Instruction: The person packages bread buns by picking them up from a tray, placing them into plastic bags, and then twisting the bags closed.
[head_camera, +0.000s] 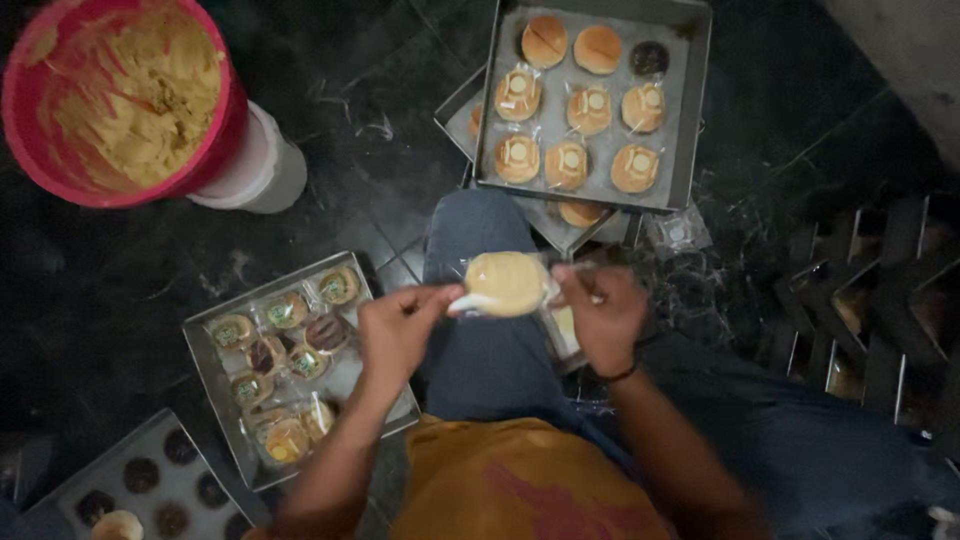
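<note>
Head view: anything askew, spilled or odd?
Yes. The top tray sits skewed over another tray, and one bun in it is far darker than its neighbours. Both hands, left and right, hold a bun.

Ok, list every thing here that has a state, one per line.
Left hand: pinching the wrapper's edge.
Right hand: gripping the wrapper's other side.
Bun: held up between both hands, in a clear wrapper.
Top tray: six wrapped buns, two bare, one dark.
Left tray: holds wrapped cakes, jumbled.
Red tub: open, smeared with yellow paste.
Mould pan: mostly empty cups, one bun.
</note>
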